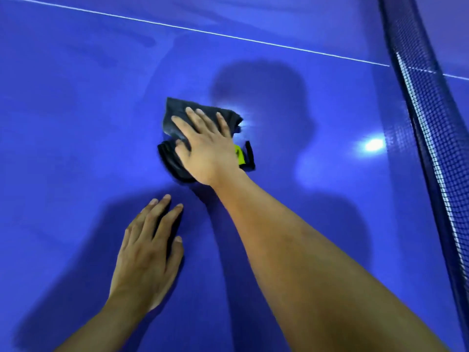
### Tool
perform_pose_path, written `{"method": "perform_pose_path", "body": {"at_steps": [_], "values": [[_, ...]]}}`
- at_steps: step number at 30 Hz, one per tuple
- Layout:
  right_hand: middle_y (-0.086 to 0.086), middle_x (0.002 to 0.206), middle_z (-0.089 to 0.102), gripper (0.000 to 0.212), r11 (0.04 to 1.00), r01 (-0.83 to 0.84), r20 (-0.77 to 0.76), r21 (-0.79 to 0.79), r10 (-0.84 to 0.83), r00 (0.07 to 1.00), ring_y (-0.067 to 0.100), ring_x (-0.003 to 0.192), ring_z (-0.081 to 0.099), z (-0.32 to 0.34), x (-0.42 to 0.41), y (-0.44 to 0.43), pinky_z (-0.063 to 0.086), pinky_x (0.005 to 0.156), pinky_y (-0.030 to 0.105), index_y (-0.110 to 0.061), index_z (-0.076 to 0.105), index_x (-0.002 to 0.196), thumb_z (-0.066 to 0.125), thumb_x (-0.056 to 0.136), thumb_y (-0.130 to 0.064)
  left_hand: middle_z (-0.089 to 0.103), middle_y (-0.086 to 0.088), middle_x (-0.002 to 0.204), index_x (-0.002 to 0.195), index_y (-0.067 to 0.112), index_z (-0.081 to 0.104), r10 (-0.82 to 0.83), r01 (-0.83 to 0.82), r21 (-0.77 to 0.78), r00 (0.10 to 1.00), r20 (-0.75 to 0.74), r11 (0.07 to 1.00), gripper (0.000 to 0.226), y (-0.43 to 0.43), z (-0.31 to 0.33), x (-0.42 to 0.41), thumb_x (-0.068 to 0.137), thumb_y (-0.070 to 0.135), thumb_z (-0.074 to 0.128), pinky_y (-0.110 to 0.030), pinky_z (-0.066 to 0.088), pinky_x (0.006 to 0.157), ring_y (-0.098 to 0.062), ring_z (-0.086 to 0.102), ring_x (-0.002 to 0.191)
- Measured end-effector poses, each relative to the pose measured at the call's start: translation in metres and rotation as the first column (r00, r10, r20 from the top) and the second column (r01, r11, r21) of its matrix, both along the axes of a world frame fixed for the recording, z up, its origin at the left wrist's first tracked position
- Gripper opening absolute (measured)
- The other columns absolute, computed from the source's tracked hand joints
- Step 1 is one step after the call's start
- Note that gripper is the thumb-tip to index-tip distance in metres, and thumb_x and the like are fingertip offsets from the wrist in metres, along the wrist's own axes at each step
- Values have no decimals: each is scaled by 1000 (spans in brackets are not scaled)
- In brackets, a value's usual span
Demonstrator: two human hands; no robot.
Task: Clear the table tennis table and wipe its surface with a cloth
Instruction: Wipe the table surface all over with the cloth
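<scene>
Under the flat right hand (206, 148) the cloth (177, 111) should be pressed evenly and swept, the empty left hand (148, 252) laid flat on the bench (76, 123).

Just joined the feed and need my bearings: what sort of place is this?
Likely an indoor table tennis room: a glossy blue table with a white line, a mesh net along one side, and light glare on its surface. The room itself is out of view.

- Dark grey cloth (177, 114), crumpled, with black edging and a yellow-green tag, lies on the tabletop, pressed beneath the right hand (205, 151).
- Glossy blue table tennis table (76, 148), crossed by a thin white line.
</scene>
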State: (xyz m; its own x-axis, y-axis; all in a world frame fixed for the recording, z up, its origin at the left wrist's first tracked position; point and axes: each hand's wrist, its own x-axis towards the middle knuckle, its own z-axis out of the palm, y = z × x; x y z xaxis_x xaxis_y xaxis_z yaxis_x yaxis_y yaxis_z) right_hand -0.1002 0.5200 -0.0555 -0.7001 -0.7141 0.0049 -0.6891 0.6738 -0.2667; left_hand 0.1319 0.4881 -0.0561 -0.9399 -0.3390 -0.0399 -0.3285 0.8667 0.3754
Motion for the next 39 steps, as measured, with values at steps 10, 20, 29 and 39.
{"method": "perform_pose_path", "body": {"at_steps": [10,20,29,39], "values": [[6,166,31,62,826,563,-47,25,-561,826,25,152,29,3,-31,331,13,126,53,-32,36,157,30,98,-50,38,-7,158,144,11,49,53,-55,-49,998,-32,997,59,11,2,-2,94,35,30,-46,28,120,-29,33,148],[5,169,21,64,633,774,-68,0,-772,632,22,157,14,-3,-25,355,1,127,52,-28,29,160,27,100,-49,36,-3,160,149,14,42,159,-160,-6,983,-86,987,58,52,-1,62,97,38,36,-47,30,114,-29,34,147],[5,167,28,62,813,582,-135,-10,-578,805,22,155,21,-12,20,175,3,126,51,-27,34,159,36,101,-47,33,-2,160,148,17,44,212,-214,-47,976,-54,976,62,81,-8,94,92,43,38,-53,25,117,-32,29,148],[-2,168,27,59,999,29,-45,31,-28,999,16,156,18,-3,124,10,-2,126,49,-35,35,158,37,100,-47,38,-8,158,145,12,47,204,-207,-73,977,-56,976,57,81,-4,97,93,34,38,-49,24,119,-32,32,147]]}}
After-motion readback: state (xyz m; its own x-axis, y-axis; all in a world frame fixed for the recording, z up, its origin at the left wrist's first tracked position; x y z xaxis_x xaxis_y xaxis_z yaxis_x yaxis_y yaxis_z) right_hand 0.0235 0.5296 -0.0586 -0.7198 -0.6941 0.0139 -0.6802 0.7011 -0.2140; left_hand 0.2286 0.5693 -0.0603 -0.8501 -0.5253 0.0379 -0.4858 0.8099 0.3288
